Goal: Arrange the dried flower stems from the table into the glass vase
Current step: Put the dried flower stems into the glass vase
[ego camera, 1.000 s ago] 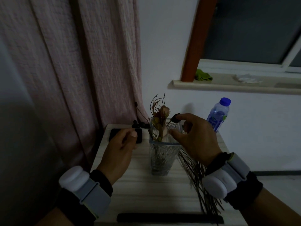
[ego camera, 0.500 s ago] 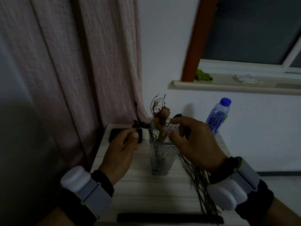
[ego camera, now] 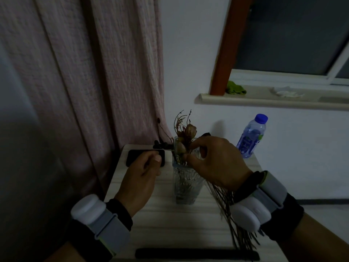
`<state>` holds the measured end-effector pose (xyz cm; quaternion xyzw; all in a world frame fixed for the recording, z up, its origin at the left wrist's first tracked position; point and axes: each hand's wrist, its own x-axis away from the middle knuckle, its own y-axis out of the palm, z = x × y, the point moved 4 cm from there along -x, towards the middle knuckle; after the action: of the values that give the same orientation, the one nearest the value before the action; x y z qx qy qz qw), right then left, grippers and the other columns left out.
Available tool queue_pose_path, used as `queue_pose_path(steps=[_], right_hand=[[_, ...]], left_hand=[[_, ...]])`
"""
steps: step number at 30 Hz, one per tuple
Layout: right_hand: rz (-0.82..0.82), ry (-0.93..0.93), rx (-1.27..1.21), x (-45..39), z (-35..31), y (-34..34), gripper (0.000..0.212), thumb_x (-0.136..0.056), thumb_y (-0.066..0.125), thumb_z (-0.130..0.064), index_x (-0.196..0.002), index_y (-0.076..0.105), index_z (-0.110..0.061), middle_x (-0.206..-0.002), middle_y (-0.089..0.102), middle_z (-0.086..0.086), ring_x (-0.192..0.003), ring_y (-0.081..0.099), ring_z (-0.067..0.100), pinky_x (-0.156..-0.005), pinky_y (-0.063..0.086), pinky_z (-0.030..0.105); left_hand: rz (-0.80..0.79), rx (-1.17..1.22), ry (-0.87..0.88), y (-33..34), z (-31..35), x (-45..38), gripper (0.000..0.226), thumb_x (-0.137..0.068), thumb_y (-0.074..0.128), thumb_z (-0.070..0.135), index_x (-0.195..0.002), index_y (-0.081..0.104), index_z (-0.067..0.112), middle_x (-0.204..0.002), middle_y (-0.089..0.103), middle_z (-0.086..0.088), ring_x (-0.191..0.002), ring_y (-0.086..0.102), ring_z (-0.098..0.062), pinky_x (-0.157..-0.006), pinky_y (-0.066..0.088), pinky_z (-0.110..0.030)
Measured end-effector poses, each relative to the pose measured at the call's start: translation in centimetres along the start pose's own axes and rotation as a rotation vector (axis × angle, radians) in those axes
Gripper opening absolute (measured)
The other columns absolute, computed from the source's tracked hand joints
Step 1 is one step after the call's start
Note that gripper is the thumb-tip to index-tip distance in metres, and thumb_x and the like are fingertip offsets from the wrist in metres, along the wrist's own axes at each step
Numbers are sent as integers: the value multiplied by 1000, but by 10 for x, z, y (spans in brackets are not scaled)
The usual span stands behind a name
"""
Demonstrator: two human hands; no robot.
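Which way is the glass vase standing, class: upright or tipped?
Upright. The vase stands on its base on the table, its walls vertical, with dried flowers rising from its mouth.

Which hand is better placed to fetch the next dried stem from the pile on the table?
The right hand, probably. It is at the clear ribbed glass vase mouth, above the loose bundle of dark dried stems. The left hand hangs loosely curled on the vase's far side, holding nothing.
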<state>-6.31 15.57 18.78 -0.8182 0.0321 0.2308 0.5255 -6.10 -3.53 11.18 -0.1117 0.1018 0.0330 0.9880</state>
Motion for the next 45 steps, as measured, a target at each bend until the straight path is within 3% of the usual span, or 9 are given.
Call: queue_pose_path(steps=[8,20,26,32,37,42,45], right_hand=[[-29,33,68,-6,-1,2,36,-79,62,-64,-97,68,-34,-77,51,-14,-69,52,7,-57,34,24],[-21,71,120,-14,3,5,35,-77,71,-56,-74,55,-26,-76,57,-9,-68,55,12,-59,46,29],[1,74,126,-15,5,6,39,-75,71,-61,-68,53,-27,-73,56,-8,-65,55,12,-59,49,31],[12,81,141,-16,3,8,39,-73,72,-62,-67,54,-28,-74,61,-8,-67,59,13,-60,51,31],[30,72,105,-12,5,6,41,-72,74,-60,-63,51,-28,-71,59,-9,-63,57,10,-57,45,27],[47,56,82,-10,6,4,38,-72,74,-60,-66,54,-28,-73,60,-9,-66,58,11,-59,47,29],[55,41,69,-9,6,4,37,-72,74,-58,-66,58,-25,-72,59,-10,-64,58,10,-58,49,30]], left_hand=[[-18,11,0,2,1,-2,14,-98,47,33,-95,57,43,-97,67,7,-81,65,-6,-84,54,-38],[-23,29,-23,3,-5,-6,12,-97,48,34,-101,57,41,-95,66,6,-81,65,-4,-79,53,-27],[-36,6,-25,4,-5,-8,22,-97,47,36,-111,61,26,-96,66,6,-83,65,-7,-76,50,-25],[-37,35,-24,7,-3,-8,17,-97,48,35,-108,59,32,-96,66,6,-84,65,-8,-79,52,-27],[-44,40,-30,7,-4,-8,22,-97,47,33,-113,60,26,-98,65,8,-79,64,1,-72,49,-16],[-49,36,-23,8,-5,-7,21,-97,47,35,-111,61,27,-96,66,7,-79,64,-1,-74,49,-21],[-53,43,-19,8,-5,-5,14,-97,48,35,-105,59,36,-96,66,7,-80,64,0,-73,48,-17]])
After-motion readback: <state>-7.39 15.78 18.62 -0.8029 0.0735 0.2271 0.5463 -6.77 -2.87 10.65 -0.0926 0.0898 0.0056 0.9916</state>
